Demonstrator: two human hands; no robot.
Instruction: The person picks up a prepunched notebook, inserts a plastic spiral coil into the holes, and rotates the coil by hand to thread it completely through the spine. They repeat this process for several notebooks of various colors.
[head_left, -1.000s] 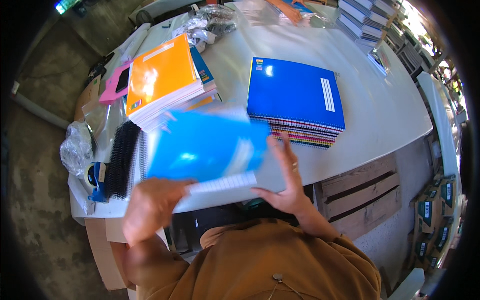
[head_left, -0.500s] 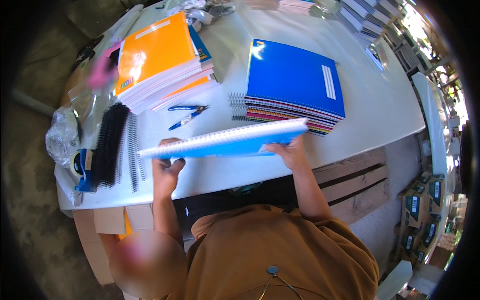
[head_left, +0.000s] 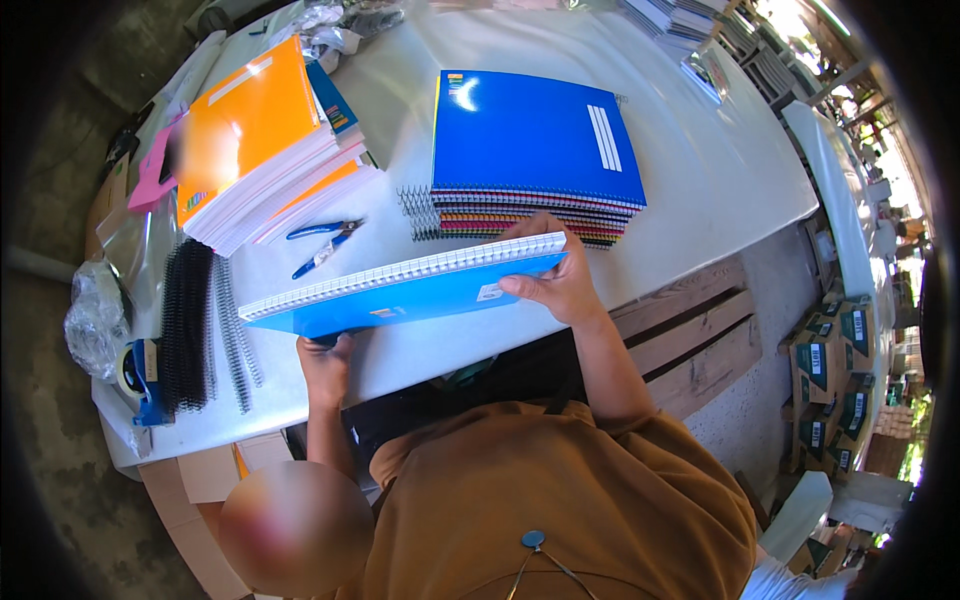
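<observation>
- White table (head_left: 700, 170): 2 notebook stacks — orange-topped stack (head_left: 250, 140) at left, blue-topped stack (head_left: 530, 150) at centre; far stacks cut off at top edge.
- 1 light-blue spiral notebook (head_left: 400, 295), held above table's near edge, long axis left-right, wire edge facing away from person.
- Black binding coils (head_left: 185, 320): count unclear.
- Right hand (head_left: 550, 285) closed on notebook's right end; left hand (head_left: 325, 365) grips left end, fingers mostly hidden.
- 1 blue pliers (head_left: 322, 245).

Only packaging here is a bunch of brown cardboard boxes (head_left: 838, 360) with dark green-and-white labels, stacked on the floor far right.
</observation>
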